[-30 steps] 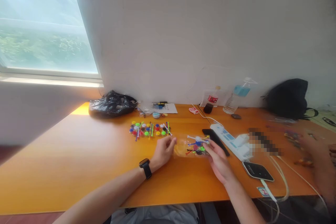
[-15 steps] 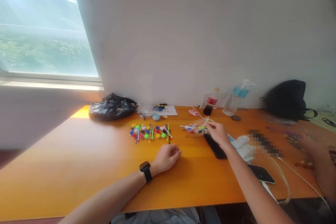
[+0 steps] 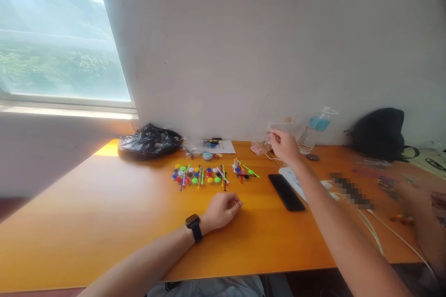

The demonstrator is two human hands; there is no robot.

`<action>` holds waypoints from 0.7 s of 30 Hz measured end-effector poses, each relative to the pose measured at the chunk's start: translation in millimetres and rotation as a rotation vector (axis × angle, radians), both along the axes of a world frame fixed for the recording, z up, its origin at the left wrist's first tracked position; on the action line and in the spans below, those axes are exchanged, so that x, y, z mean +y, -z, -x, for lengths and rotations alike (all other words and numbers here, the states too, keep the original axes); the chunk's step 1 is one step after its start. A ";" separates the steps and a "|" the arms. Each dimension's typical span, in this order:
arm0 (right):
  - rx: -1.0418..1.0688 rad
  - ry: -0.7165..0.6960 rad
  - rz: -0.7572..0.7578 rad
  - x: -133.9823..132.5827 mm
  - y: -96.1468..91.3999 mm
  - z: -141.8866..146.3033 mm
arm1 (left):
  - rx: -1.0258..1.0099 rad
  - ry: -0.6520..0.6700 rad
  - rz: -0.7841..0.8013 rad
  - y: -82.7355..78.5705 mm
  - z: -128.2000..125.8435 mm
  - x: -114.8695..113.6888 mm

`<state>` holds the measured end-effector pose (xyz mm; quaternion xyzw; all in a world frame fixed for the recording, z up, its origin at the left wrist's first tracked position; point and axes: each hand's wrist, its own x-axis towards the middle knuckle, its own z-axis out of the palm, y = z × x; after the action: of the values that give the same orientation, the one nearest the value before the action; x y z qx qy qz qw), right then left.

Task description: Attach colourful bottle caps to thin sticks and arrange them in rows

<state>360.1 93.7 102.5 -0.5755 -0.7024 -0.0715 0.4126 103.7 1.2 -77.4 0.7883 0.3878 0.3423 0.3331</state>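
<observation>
Your left hand (image 3: 222,211) rests on the surface (image 3: 104,218) at lower centre, fingers loosely curled; whether they grip anything, I can't tell. Mid-frame, bright plastic sticks and discs (image 3: 240,172) in green, red, blue, yellow and black lie loosely heaped, beside similar pieces in neater clusters (image 3: 194,180). Beyond, your right hand (image 3: 285,147) pinches a clear plastic bag (image 3: 259,145). Farther back, the white sheet's (image 3: 228,147) print and the bottle's blue label (image 3: 319,123) are too blurred to read.

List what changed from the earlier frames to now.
Right hand moved forward toward the wall, still holding the clear plastic bag; its coloured sticks and discs now lie on the table. Left hand came off the bag. Black phone and black plastic bag stayed put.
</observation>
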 end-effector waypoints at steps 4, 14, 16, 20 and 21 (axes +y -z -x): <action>0.047 -0.145 -0.175 27.6 17.5 37.8 | 0.027 0.007 -0.002 -2.2 0.2 -1.0; -0.200 -0.438 0.404 86.4 101.7 108.8 | 0.130 0.041 -0.043 -4.5 -0.3 -5.6; -0.215 -0.382 0.419 78.8 110.0 101.6 | 0.162 0.053 -0.063 -5.1 -0.5 -6.8; -0.339 -0.337 0.455 49.5 130.2 76.1 | 0.195 0.080 -0.118 -10.3 -0.3 -9.0; -0.362 -0.324 0.473 41.8 135.6 69.0 | 0.201 0.083 -0.129 -11.6 -0.2 -9.3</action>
<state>291.1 135.5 -33.1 -0.5143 -0.8437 0.0589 0.1425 103.9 -8.2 -65.8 0.8540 0.3633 0.2716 0.2550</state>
